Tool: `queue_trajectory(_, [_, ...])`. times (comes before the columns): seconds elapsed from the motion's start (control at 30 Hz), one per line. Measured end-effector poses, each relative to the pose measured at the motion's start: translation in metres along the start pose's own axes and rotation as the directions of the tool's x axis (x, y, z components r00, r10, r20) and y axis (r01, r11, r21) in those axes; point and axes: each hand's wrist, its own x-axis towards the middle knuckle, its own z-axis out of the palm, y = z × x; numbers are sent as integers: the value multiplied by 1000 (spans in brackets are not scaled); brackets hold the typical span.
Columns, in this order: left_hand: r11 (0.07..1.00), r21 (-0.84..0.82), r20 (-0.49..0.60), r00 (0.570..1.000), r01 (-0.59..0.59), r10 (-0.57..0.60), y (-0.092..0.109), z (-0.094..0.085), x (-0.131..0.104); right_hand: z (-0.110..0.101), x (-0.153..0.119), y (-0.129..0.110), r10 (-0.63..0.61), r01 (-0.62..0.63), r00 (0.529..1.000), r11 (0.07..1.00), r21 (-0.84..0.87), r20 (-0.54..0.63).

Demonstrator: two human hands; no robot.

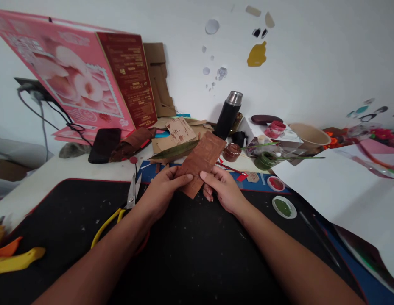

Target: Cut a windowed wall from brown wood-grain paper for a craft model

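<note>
Risk: brown sheet (201, 163) could crease or split nr its lower end if the thumbs press/twist unevenly, b/c it looks thin & both grips sit there; far end looks unsupported, so it could sag. If the brown coat is still tacky (can't tell), thumbs could smudge it. A careless swing to 2 o'clock might knock the brown paint jar (231, 152); one out to 4 o'clock might dip a sleeve-less forearm in the green paint lid (284, 207). Scissors (131, 197) lie part open at 8 o'clock, blades toward 12, so the L forearm could catch them.

Sheet looks like an oblong, approx. flat, reddish-brown w/ darker patches, streaks & faint crease lines; edges fairly straight. It's up btwn the hands, over the far part of the black mat (197, 254), tilted w/ far end to 1 o'clock, near corner to 7.

L hand (165, 186): thumb on top, pinching sheet from 8 o'clock side; other fingers mostly hidden. R hand (224, 190): thumb on the face nr the 4 o'clock edge, other fingers curled beneath/beside, exact contact unclear. Black flask (227, 116) at 1 o'clock, beyond.
</note>
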Motion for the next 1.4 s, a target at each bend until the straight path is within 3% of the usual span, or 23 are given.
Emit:
queue_trajectory(0.2, [991, 121, 21, 998, -55, 52, -2, -2, -1, 0, -1, 1, 40, -40, 999, 999, -32, 0])
queue_trajectory(0.43, [996, 81, 94, 995, 23, -31, -5, 1, -3, 1, -1, 1, 16, -16, 999, 1000, -15, -51])
queue_trajectory(0.87, [997, 81, 60, 998, -21, 16, -5, 0, -4, 6, -1, -1, 4, -5, 997, 1000, -12, -83])
queue_trajectory(1.13, [999, 43, 74, 997, 15, -19, -7, 1, -2, 5, 0, 0, -1, 1, 997, 1000, 2, -83])
queue_trajectory(1.3, [997, 72, -17, 1000, 12, -11, -7, -2, 2, 3, 1, 2, -20, 24, 995, 999, 35, -97])
queue_trajectory(1.4, [997, 79, -9, 1000, 6, -5, -4, -4, 2, 0, 1, 4, -16, 19, 998, 999, 47, -67])
